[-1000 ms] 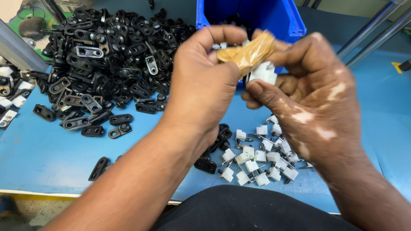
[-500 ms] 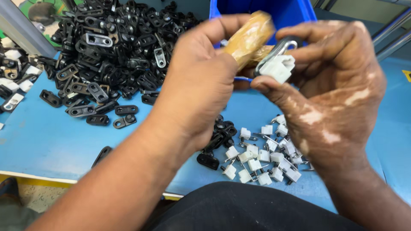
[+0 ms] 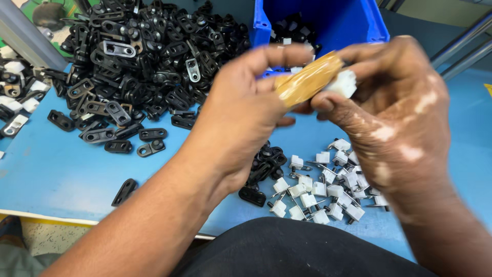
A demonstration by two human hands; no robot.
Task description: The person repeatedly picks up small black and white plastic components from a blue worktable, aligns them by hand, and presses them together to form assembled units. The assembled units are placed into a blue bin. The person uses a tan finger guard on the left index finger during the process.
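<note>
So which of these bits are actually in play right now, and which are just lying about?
In hand:
left hand, one finger wrapped in tan tape
right hand
small white part pinched between them

Lying about:
heap of black parts
loose white parts on the blue table
blue bin

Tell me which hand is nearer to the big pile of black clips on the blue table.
The left hand. It hangs just right of the pile of black clips, its wrist by the pile's edge. The right hand is farther right, above the white parts, pinching a white piece.
</note>
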